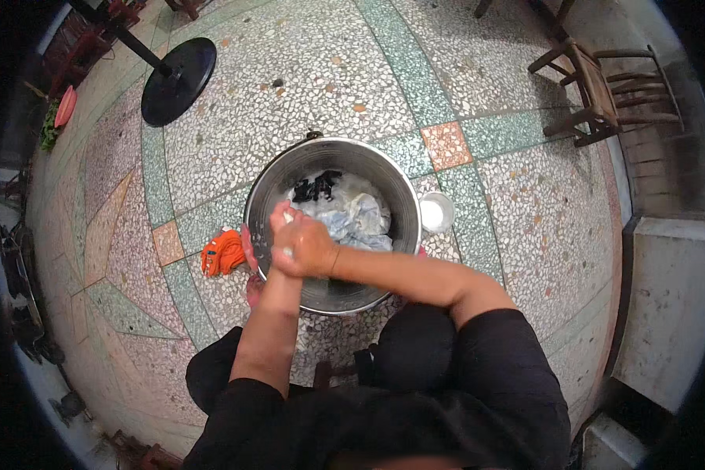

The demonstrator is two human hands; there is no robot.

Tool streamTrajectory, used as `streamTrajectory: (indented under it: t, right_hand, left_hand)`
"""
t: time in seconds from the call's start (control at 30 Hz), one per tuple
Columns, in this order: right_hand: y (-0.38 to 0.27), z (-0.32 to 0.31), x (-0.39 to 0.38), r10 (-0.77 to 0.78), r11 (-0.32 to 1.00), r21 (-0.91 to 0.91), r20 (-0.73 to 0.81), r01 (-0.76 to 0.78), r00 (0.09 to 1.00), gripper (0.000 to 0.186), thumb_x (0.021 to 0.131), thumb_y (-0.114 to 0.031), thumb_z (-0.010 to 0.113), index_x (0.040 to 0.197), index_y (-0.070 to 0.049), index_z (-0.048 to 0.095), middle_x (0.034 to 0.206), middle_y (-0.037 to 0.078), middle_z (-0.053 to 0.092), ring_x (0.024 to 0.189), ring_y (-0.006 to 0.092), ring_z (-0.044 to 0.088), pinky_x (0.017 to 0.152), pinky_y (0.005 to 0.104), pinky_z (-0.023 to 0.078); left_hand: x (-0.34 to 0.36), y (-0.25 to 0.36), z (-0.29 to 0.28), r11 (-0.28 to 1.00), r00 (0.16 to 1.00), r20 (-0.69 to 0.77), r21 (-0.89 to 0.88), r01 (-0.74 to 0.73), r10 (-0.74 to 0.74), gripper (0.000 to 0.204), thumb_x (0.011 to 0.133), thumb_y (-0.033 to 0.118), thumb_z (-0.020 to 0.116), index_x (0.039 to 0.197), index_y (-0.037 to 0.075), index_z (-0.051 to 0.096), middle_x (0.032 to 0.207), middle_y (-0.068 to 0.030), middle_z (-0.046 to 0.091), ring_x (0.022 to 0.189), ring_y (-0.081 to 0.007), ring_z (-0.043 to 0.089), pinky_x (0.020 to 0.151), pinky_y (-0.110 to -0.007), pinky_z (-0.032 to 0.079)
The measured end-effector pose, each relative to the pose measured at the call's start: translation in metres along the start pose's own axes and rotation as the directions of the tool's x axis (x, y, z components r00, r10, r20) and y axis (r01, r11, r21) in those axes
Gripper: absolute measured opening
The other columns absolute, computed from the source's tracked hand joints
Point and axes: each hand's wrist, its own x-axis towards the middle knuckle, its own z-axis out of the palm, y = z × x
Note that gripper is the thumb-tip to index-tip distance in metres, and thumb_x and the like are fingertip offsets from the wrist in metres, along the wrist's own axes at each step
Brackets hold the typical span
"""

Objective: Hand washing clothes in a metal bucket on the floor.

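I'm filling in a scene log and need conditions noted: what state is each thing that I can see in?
Left hand: partly hidden by the right; grip unclear
Right hand: curled closed, white material showing at its edge
Metal bucket: upright, open-topped
Pale cloth: bunched, wet-looking
Black cloth: crumpled
Orange bundle: heaped on the floor
White tub: upright; contents unclear
Wooden chair: upright

Pale-blue cloth point(362, 222) lies crumpled, apparently wet, in a metal tub point(345, 153).
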Motion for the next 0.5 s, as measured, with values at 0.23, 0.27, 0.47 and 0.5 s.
streamTrajectory:
  t: [0.23,0.27,0.47,0.5]
  right_hand:
    - [0.062,-0.004,0.002,0.438,0.873,-0.178,-0.128,-0.455,0.89,0.019,0.07,-0.026,0.054,0.062,-0.009,0.057,0.066,0.014,0.058,0.065,0.0324,0.058,0.057,0.0413,0.046]
    - [0.078,0.023,-0.014,0.257,0.796,-0.377,-0.498,-0.474,0.828,0.018,0.069,-0.025,0.056,0.061,-0.009,0.057,0.066,0.012,0.059,0.063,0.0308,0.058,0.059,0.0404,0.047]
    - [0.062,-0.013,0.009,0.221,0.968,-0.067,-0.241,-0.243,0.945,0.018,0.067,-0.027,0.057,0.064,-0.009,0.058,0.066,0.015,0.058,0.062,0.0343,0.057,0.055,0.0411,0.046]
    - [0.079,-0.025,0.011,0.364,0.918,-0.079,-0.22,-0.388,0.905,0.021,0.07,-0.028,0.055,0.065,-0.008,0.058,0.067,0.016,0.058,0.063,0.0359,0.056,0.055,0.0407,0.045]
  left_hand:
    - [0.028,-0.051,0.082,0.941,0.497,-0.806,0.331,-0.073,0.322,0.036,0.086,0.038,0.036,0.099,0.009,0.055,0.085,-0.0041,0.056,0.081,-0.0158,0.055,0.074,-0.031,0.045]
    - [0.039,-0.053,0.042,0.857,0.712,-0.559,0.502,-0.118,0.425,0.036,0.086,0.038,0.037,0.1,0.01,0.053,0.084,-0.0035,0.055,0.081,-0.0147,0.054,0.075,-0.03,0.044]
    - [0.051,-0.055,0.087,0.93,0.822,-0.45,0.278,-0.241,0.348,0.035,0.083,0.038,0.045,0.099,0.008,0.054,0.085,-0.0051,0.057,0.083,-0.0192,0.056,0.08,-0.034,0.044]
    - [0.06,-0.054,0.109,0.971,0.615,-0.76,0.236,-0.043,0.212,0.038,0.08,0.04,0.046,0.098,0.007,0.056,0.085,-0.0069,0.059,0.082,-0.0237,0.057,0.081,-0.039,0.044]
